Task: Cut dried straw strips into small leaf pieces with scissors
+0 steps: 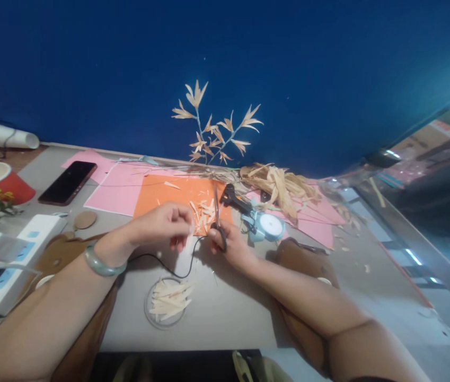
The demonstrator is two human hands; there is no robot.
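My right hand [235, 246] holds dark-handled scissors [216, 207], their blades pointing up and away from me. To its left, my left hand [171, 225] is closed in a pinch; a small pale bit seems to show at its fingertips, too blurred to name. Pale cut husk strips [204, 212] lie scattered on an orange sheet [153, 193] just beyond both hands. Nearer to me, a round clear dish [146, 307] holds more cut strips [171, 300]. A black cable [161, 261] curves across the table below my left hand.
A dried-husk flower branch [200, 119] stands against the blue wall. On the right are a husk pile [284, 185], a black glue gun [235, 199] and a light-blue round device [270, 227]. A phone [68, 183], red paper cup [6, 185] and power strip [40, 233] stand left.
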